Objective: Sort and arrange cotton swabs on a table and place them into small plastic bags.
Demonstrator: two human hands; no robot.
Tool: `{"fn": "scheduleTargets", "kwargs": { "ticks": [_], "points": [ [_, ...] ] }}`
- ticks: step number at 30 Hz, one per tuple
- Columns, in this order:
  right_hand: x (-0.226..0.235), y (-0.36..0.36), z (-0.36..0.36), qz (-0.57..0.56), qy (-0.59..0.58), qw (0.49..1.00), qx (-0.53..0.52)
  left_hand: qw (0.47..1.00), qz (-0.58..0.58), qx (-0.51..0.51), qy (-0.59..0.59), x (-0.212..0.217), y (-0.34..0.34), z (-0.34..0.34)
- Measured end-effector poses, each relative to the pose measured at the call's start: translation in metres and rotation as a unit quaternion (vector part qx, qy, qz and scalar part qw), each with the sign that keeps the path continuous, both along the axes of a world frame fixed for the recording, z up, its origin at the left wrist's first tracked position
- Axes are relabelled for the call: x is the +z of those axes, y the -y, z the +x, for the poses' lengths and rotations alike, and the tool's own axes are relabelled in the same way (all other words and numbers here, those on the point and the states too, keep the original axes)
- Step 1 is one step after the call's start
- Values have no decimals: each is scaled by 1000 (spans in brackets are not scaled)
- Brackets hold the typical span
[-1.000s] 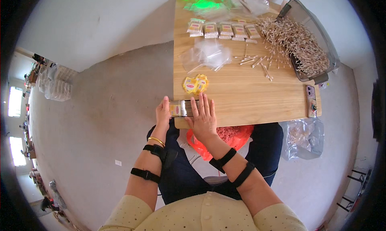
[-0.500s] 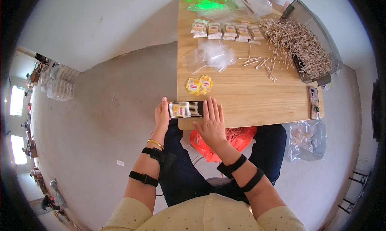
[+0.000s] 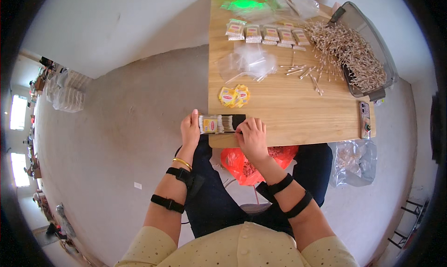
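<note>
At the table's near left corner lies a narrow black tray holding a row of cotton swabs. A yellow-and-white label card lies over the swabs at its left part. My left hand is closed round the tray's left end, thumb pointing up along it. My right hand has its fingers curled at the tray's right end, thumb and forefinger pinched at its near corner; the fingertips are partly hidden. Just beyond the tray sits a small pile of yellow label cards.
Clear plastic bags, loose swabs and a row of packed swabs lie farther back. A grey bin spills swabs at the right. A phone lies near the right edge. Below hangs a red bag.
My right hand has gone from lying flat with fingers stretched to curled at the tray's right end. More of the tray's black right part shows. My left hand keeps its hold.
</note>
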State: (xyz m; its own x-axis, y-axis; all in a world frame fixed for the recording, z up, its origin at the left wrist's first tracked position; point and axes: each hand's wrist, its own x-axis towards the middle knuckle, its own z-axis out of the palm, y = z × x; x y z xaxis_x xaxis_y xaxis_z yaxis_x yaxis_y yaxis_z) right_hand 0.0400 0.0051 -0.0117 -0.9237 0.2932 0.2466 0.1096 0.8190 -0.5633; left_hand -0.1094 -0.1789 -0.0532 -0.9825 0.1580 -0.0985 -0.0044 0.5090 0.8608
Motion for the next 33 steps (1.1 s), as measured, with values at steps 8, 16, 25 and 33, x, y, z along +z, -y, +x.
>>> {"fn": "scheduleTargets", "kwargs": {
  "ticks": [8,16,25,33],
  "points": [
    [-7,2,-9,117,-18,991,62,999,-32,8,-28,3,-3,2],
    [0,5,-14,56,1,995,77,999,-6,17,-45,-1,1,-1],
    [-3,14,-5,166,151,973,55,1000,16,-6,-22,-5,-1,-3],
    [-5,57,-25,135,170,975,45,999,-14,2,-39,-23,3,-5]
  ]
}}
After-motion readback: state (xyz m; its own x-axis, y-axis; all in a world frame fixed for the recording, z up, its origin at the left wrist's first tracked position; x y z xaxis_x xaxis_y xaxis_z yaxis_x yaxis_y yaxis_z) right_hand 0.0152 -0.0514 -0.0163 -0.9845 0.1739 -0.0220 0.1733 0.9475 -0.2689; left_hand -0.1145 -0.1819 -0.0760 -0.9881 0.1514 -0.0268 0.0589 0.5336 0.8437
